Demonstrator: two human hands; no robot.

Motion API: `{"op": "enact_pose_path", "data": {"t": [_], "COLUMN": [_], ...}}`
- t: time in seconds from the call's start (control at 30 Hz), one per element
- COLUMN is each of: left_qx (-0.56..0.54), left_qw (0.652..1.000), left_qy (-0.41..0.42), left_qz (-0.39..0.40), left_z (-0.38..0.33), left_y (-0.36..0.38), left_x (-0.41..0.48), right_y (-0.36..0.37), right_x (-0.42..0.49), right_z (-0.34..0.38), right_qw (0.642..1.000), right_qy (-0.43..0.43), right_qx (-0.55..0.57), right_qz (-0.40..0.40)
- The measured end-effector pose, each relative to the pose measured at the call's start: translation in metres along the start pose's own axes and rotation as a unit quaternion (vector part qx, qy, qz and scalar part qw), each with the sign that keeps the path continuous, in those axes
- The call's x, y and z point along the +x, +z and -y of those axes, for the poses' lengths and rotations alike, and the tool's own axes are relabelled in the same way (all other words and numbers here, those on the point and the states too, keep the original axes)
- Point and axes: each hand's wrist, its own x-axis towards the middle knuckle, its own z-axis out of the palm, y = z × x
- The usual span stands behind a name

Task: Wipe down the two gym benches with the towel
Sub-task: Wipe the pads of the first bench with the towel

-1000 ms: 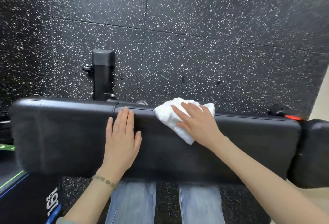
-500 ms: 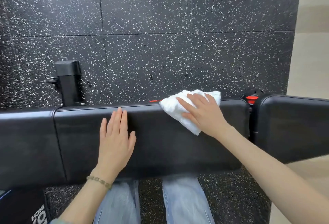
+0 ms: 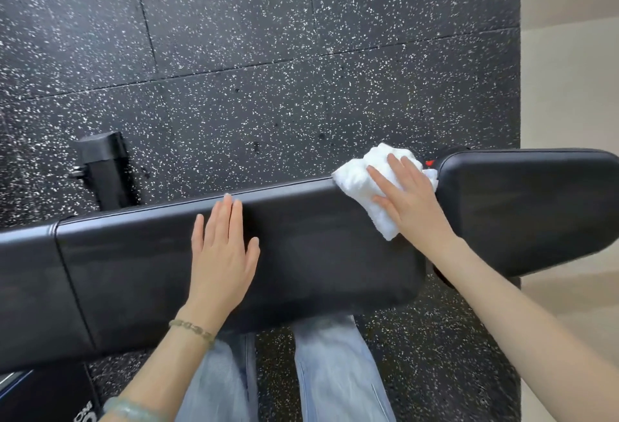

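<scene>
A long black padded bench pad (image 3: 318,261) runs across the view from left to right. My right hand (image 3: 408,200) presses a bunched white towel (image 3: 360,183) onto the pad's far right corner, fingers spread over the cloth. My left hand (image 3: 222,254) lies flat on the middle of the same pad, palm down, holding nothing. Just to the right, a second black pad (image 3: 529,207) begins across a narrow gap, where a small red part (image 3: 429,163) shows.
The floor (image 3: 301,53) is black rubber with white specks; a beige floor strip (image 3: 569,86) runs along the right. A black metal bench foot (image 3: 105,170) sticks out behind the pad at left. My legs in blue jeans (image 3: 328,374) stand against the near side.
My right hand has slid the towel to the right along the far edge, up to the pad's right end. The view has shifted right too. My left hand stays flat on the pad.
</scene>
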Motion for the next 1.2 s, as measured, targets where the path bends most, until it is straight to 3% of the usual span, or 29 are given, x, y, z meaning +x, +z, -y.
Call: {"op": "enact_pose_path", "data": {"t": [0.27, 0.4, 0.6, 0.9, 1.2], "left_qx": [-0.006, 0.0, 0.006, 0.02, 0.032], "left_qw": [1.0, 0.998, 0.992, 0.965, 0.907], "left_qy": [0.016, 0.06, 0.12, 0.248, 0.378], "left_qz": [-0.006, 0.023, 0.027, -0.079, -0.182], "left_z": [-0.012, -0.013, -0.004, 0.002, -0.032], "left_y": [-0.02, -0.034, -0.083, -0.203, -0.273], "left_x": [-0.029, -0.044, -0.082, -0.17, -0.258], "right_y": [-0.014, -0.044, -0.106, -0.231, -0.308], "right_x": [-0.063, -0.082, -0.115, -0.177, -0.266], "right_z": [0.019, 0.056, 0.14, 0.275, 0.355], "right_qw": [0.99, 0.986, 0.961, 0.936, 0.886], "right_qy": [0.139, 0.169, 0.257, 0.328, 0.362], "right_qx": [0.016, -0.001, 0.094, 0.11, 0.116], "right_qz": [-0.016, 0.005, 0.039, -0.07, -0.265]}}
